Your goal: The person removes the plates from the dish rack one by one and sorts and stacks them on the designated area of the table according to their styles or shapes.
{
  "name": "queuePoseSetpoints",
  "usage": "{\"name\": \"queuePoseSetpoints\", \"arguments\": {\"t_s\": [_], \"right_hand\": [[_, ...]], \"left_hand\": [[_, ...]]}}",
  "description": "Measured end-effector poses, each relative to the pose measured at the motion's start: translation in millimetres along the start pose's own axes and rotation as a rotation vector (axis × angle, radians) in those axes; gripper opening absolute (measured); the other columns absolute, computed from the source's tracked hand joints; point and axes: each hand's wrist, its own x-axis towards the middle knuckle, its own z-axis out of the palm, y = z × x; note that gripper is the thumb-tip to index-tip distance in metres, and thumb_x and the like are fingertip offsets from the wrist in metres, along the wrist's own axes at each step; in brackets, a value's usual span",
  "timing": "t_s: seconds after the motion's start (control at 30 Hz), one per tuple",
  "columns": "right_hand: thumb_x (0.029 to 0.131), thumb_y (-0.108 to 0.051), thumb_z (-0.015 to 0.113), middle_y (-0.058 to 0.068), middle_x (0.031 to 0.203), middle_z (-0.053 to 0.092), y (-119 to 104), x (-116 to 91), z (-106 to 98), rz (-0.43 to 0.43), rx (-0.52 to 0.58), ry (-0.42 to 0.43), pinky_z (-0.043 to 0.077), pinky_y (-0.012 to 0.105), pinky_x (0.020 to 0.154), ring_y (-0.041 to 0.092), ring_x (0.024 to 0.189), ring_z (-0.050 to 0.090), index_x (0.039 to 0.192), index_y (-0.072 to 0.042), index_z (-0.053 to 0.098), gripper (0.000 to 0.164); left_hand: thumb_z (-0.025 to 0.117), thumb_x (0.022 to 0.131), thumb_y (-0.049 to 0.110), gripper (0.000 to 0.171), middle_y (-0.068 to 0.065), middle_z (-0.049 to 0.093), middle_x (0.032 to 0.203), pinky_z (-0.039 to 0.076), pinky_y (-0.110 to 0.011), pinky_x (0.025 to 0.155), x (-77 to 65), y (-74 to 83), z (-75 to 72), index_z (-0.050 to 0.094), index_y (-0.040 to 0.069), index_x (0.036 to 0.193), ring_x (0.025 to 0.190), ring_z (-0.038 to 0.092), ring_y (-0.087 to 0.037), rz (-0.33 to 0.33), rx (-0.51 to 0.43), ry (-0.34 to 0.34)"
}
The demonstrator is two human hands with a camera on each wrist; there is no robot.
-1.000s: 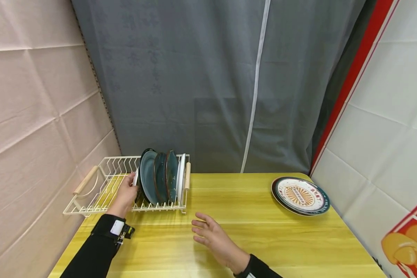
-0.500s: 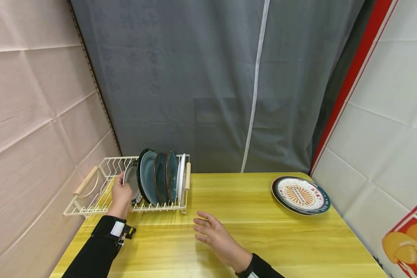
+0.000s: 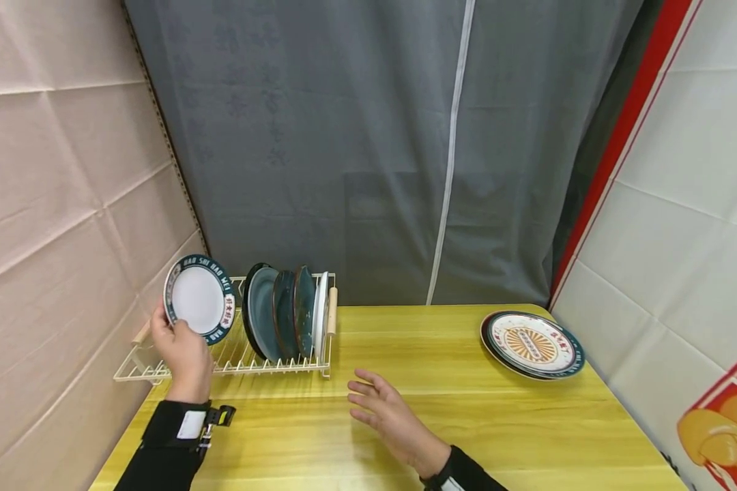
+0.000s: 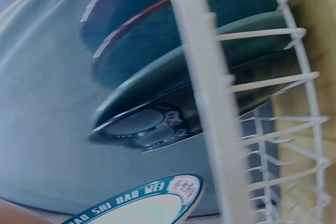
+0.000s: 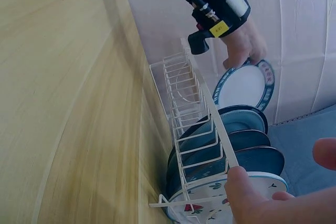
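My left hand (image 3: 183, 354) pinches a small white plate (image 3: 198, 299) by its lower left rim, thumb on the front face. The plate has a dark teal border with lettering, and its face is turned toward me above the left part of the dish rack (image 3: 270, 369). In the left wrist view the same plate (image 4: 152, 203) shows at the bottom, apart from the rack. My right hand (image 3: 393, 419) hovers over the table right of the rack, fingers spread and holding nothing. Several plates stand upright in the rack's right half, among them a blue plate (image 3: 263, 310) and a white plate (image 3: 321, 314).
A small stack of plates (image 3: 531, 346) lies at the right on the yellow wooden table (image 3: 442, 354), the top one bearing an orange sunburst. A grey curtain (image 3: 319, 150) hangs behind. Pale cloth walls (image 3: 67, 204) border the left and right.
My left hand has lifted the small plate out of the rack, moved it left and turned its face toward me. The right hand has barely shifted.
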Motion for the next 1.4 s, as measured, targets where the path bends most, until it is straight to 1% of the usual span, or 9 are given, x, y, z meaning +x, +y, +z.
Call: {"name": "queuePoseSetpoints", "arguments": {"t_s": [0.17,0.27,0.37,0.43,0.53,0.67,0.9,1.03,1.4], "right_hand": [[0.102,-0.022,0.052,0.025,0.155,0.032,-1.1,-1.4,-2.3,0.003,-0.006,0.009,0.042,0.044,0.110,0.032,0.136,0.042,0.154,-0.001,0.022,0.064],[0.102,-0.022,0.051,0.026,0.155,0.030,-1.8,-2.0,-4.2,-0.007,-0.011,0.010,0.042,0.044,0.111,0.034,0.137,0.041,0.154,0.000,0.021,0.064],[0.103,-0.022,0.050,0.026,0.156,0.030,-2.5,-2.0,-5.7,-0.018,-0.007,0.005,0.041,0.044,0.111,0.035,0.139,0.039,0.155,-0.001,0.020,0.064],[0.103,-0.023,0.050,0.026,0.156,0.030,-3.0,-2.4,-6.3,-0.025,-0.005,0.005,0.041,0.044,0.112,0.035,0.139,0.038,0.155,-0.001,0.020,0.064],[0.103,-0.022,0.050,0.025,0.156,0.029,-4.2,-3.6,-7.1,-0.020,0.001,0.009,0.040,0.045,0.112,0.034,0.140,0.038,0.155,-0.001,0.019,0.064],[0.103,-0.024,0.051,0.025,0.157,0.028,-7.6,-3.8,-8.1,-0.009,0.006,0.010,0.038,0.046,0.113,0.034,0.140,0.037,0.156,-0.002,0.019,0.065],[0.102,-0.024,0.052,0.025,0.156,0.028,-13.7,-0.1,-10.0,-0.031,-0.021,0.023,0.041,0.041,0.112,0.036,0.140,0.038,0.156,-0.003,0.017,0.067],[0.101,-0.021,0.054,0.026,0.154,0.030,-13.4,0.5,-12.0,-0.042,-0.014,0.047,0.043,0.038,0.110,0.030,0.134,0.046,0.156,-0.004,0.015,0.069],[0.102,-0.008,0.046,0.019,0.151,0.041,-14.9,-3.5,-17.8,-0.107,0.015,0.071,0.050,0.031,0.099,0.014,0.114,0.059,0.158,-0.013,0.010,0.067]], "left_hand": [[0.029,0.097,-0.012,0.053,-0.008,0.042,0.150,0.037,-0.035,0.115,-9.5,28.6,-0.3,0.048,0.009,0.142,0.140,0.038,-0.023,0.075,-0.223,0.003],[0.030,0.098,-0.014,0.051,-0.010,0.041,0.150,0.038,-0.038,0.114,-19.4,42.2,0.4,0.047,0.006,0.142,0.140,0.039,-0.024,0.073,-0.400,-0.064],[0.026,0.098,-0.015,0.053,-0.011,0.039,0.153,0.034,-0.039,0.117,-29.3,51.3,0.3,0.044,0.005,0.144,0.142,0.037,-0.025,-0.002,-0.572,-0.192],[0.023,0.099,-0.013,0.056,-0.008,0.035,0.157,0.027,-0.038,0.121,-37.0,54.6,-0.7,0.040,0.008,0.148,0.146,0.032,-0.024,-0.083,-0.601,-0.293],[0.018,0.101,-0.009,0.059,-0.003,0.025,0.163,0.018,-0.034,0.123,-50.8,54.3,-1.4,0.029,0.014,0.155,0.150,0.021,-0.018,-0.217,-0.570,-0.423],[0.011,0.103,-0.005,0.061,0.000,0.007,0.167,0.013,-0.031,0.123,-72.9,47.5,1.0,0.011,0.018,0.159,0.153,0.007,-0.016,-0.362,-0.458,-0.537],[0.012,0.105,0.000,0.060,0.002,0.002,0.168,0.019,-0.029,0.122,-108.1,29.3,12.7,0.001,0.022,0.160,0.153,0.008,-0.015,-0.628,-0.342,-0.595],[0.012,0.105,0.000,0.060,-0.003,-0.001,0.168,0.019,-0.030,0.122,-125.9,18.1,13.7,-0.004,0.017,0.160,0.153,0.007,-0.017,-0.708,-0.318,-0.607],[0.017,0.103,-0.003,0.060,-0.008,0.005,0.167,0.023,-0.032,0.121,-164.2,-0.4,19.1,0.000,0.013,0.159,0.152,0.010,-0.022,-0.808,-0.324,-0.627]]}}
